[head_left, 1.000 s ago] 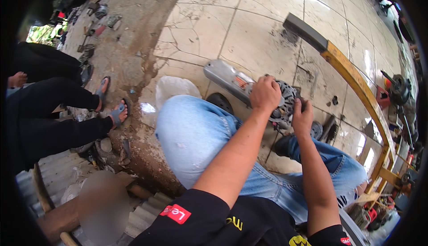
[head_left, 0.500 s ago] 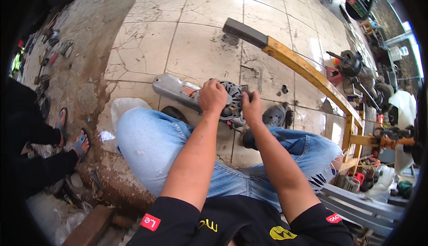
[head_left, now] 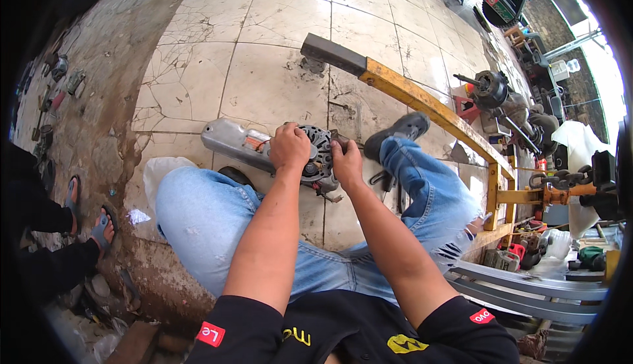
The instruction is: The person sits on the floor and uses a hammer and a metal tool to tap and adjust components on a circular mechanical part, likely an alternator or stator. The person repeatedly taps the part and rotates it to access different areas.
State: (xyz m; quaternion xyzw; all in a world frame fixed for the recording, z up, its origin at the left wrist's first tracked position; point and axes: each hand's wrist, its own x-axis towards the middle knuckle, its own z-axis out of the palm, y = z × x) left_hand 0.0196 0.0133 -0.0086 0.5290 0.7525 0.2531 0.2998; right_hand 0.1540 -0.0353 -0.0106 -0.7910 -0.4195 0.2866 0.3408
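In front of me on the tiles sits an alternator (head_left: 319,141), a round metal unit with a slotted housing and loose parts at its lower side. My left hand (head_left: 290,149) has its fingers closed over the alternator's left side. At the opposite rim, my right hand (head_left: 347,163) pinches the edge, thumb on top and fingers curled. Part of the housing is covered by both hands. A long grey metal cover (head_left: 227,137) with an orange label lies beside it, reaching under or behind my left hand.
A yellow steel beam with a dark end (head_left: 409,87) slants across the right, joined to an upright frame. My shoe (head_left: 399,132) rests near the beam, with dark tools (head_left: 388,184) below it. Someone's sandalled foot (head_left: 102,229) is at the left. Greasy machine parts (head_left: 493,88) stand farther right.
My right foot has slid forward and right, away from the alternator, uncovering dark tools on the tiles. The whole view has shifted, while both hands keep their places on the alternator.
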